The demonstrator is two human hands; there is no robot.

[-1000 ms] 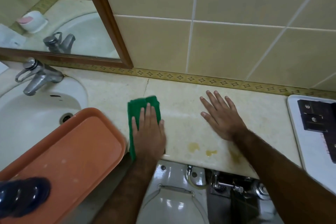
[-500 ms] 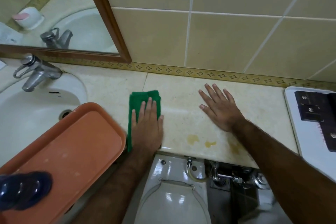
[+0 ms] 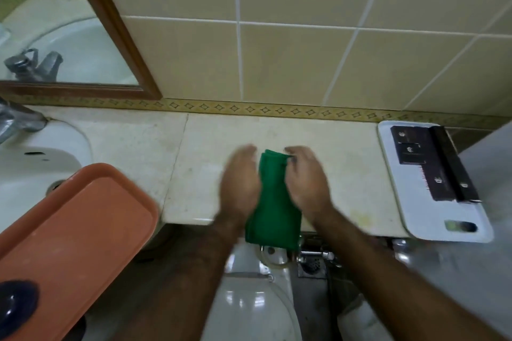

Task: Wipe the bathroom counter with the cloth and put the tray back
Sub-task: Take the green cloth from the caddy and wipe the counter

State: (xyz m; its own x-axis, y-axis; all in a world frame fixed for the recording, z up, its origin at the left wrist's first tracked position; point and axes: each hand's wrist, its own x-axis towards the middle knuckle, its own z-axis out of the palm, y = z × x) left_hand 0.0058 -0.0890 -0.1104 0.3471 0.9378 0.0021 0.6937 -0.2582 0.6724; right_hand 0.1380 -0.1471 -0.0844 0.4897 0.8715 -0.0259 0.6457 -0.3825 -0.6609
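A green cloth [image 3: 273,202] lies folded on the beige marble counter [image 3: 144,152], its near end hanging over the front edge. My left hand [image 3: 239,183] is blurred with motion and presses against the cloth's left side. My right hand [image 3: 306,183] grips the cloth's right side, fingertips pinching its far corner. An orange tray [image 3: 74,232] rests tilted across the white sink [image 3: 30,163] at the left, its near part sticking out past the counter edge.
A white tray [image 3: 432,216] with black boxes sits at the counter's right end. A chrome tap [image 3: 16,119] stands behind the sink, under a wood-framed mirror [image 3: 116,28]. Below the counter edge are a white toilet [image 3: 249,304] and pipe fittings. A dark blue object [image 3: 16,304] lies on the orange tray.
The cloth has slid right along the counter from beside the orange tray. My right hand left its flat rest and came in to the cloth; both hands now hold it.
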